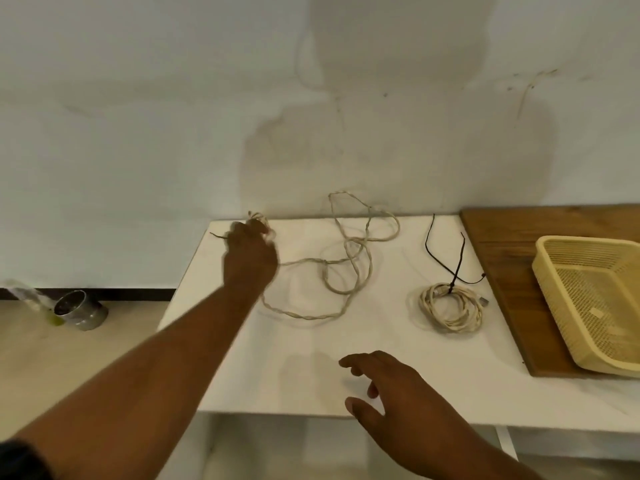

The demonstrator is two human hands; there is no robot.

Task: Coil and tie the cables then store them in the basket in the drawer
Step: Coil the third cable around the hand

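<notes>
A long pale twisted cable (349,261) sprawls in loose loops over the back half of the white table (311,368). My left hand (251,258) reaches to the table's far left corner and grips one bunched end of that cable. My right hand (384,386) hovers over the front of the table, fingers relaxed, holding nothing. To the right lies a coiled pale cable (450,308) bound with a thin black tie (450,268) whose long ends trail toward the wall. A yellow mesh basket (588,303) sits tilted on a wooden surface (502,244) at the right.
A white stained wall stands right behind the table. On the floor at the left lie a grey metal cylinder (81,310) and a clear plastic item (26,294). A short dark strand (218,234) lies by the left hand.
</notes>
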